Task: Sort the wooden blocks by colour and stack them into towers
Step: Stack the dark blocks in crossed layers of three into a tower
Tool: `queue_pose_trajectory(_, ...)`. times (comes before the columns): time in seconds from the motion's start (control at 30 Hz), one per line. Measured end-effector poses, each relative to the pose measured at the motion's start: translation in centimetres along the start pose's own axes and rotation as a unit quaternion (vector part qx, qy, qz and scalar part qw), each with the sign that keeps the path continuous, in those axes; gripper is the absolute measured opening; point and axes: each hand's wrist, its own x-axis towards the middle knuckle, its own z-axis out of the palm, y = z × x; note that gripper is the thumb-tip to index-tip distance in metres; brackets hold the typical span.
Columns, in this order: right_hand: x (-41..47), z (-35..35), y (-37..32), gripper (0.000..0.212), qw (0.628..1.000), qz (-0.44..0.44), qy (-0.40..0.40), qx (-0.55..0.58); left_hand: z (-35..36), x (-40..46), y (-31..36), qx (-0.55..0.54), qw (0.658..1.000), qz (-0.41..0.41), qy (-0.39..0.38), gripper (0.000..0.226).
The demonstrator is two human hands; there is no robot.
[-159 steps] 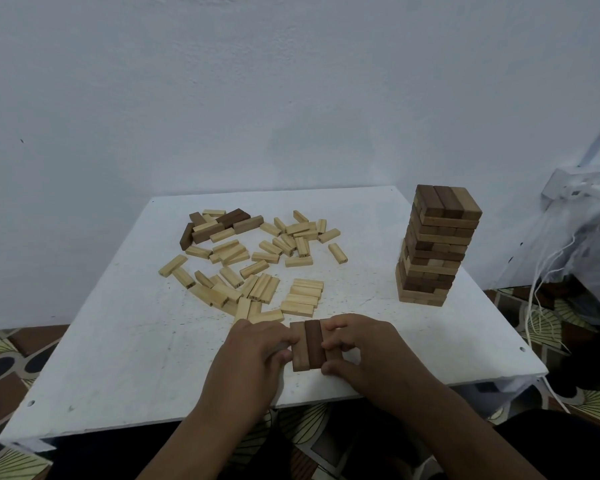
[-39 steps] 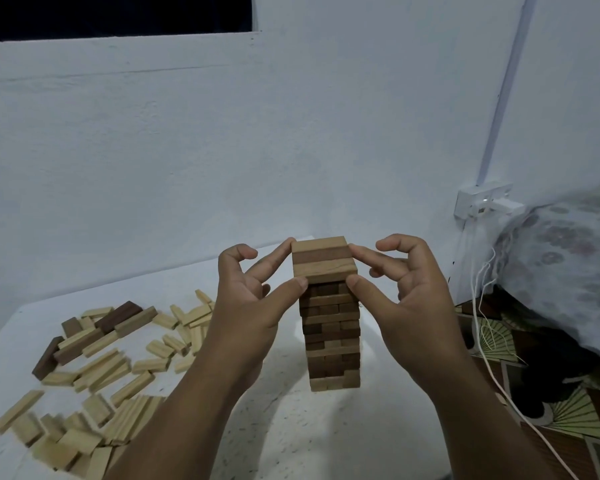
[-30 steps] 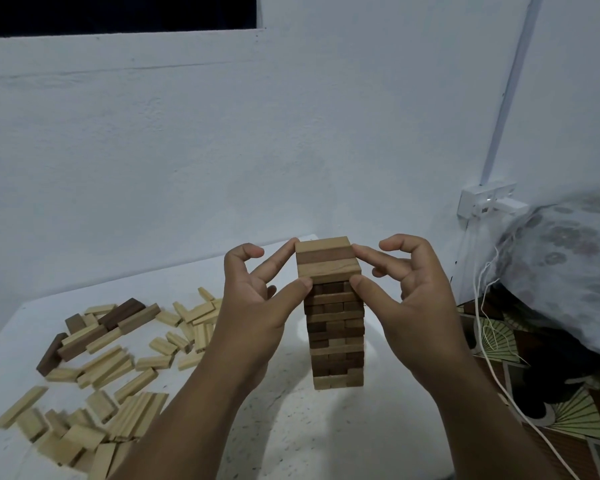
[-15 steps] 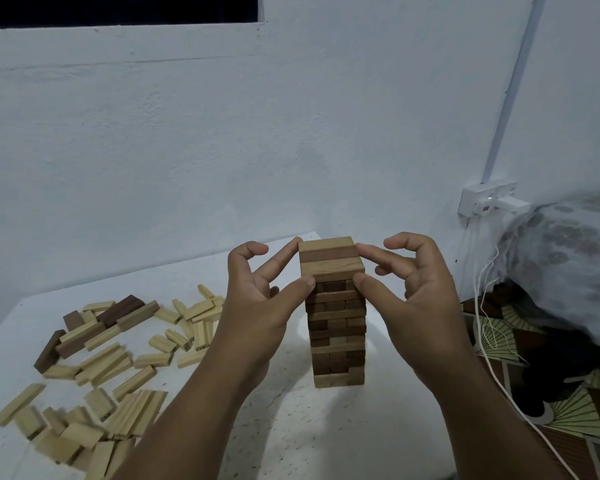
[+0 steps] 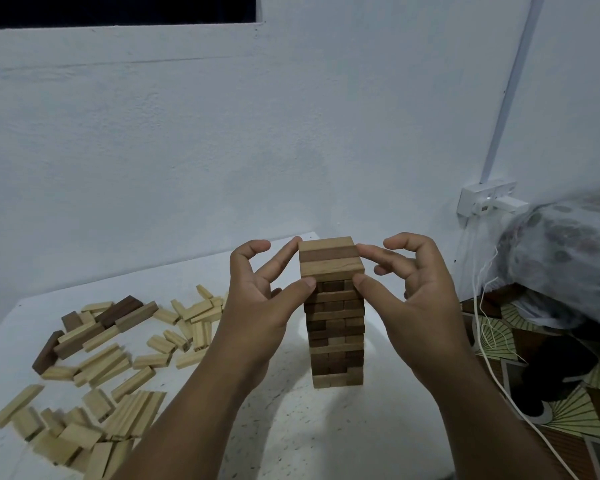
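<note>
Brown wooden blocks stand in a tower [image 5: 335,323] on the white table [image 5: 291,427], its top layer [image 5: 330,258] pinched between the left hand [image 5: 260,299] and right hand [image 5: 409,292], while pale loose blocks [image 5: 118,368] lie scattered nearby.

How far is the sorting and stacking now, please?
Done: a tall tower of brown blocks stands on the white table. In hand: the left hand and right hand pinch its top layer of three blocks from both sides. Left: the pale blocks lie loose, unstacked, and a few dark blocks remain among them.
</note>
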Motion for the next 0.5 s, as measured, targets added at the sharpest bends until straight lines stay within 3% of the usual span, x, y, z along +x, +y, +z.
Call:
queue_pose_trajectory(0.27, -0.2, -0.1, -0.1, 0.044, 1.0, -0.009, 0.006, 0.006, -0.4, 0.0, -0.1, -0.012, 1.0, -0.015, -0.001, 0.06)
queue_pose_trajectory(0.5, -1.5, 0.4, -2.1, 0.032, 0.995, -0.078, 0.045, -0.031, -2.4, -2.0, 0.7, 0.001, 1.0, 0.004, 0.018, 0.061)
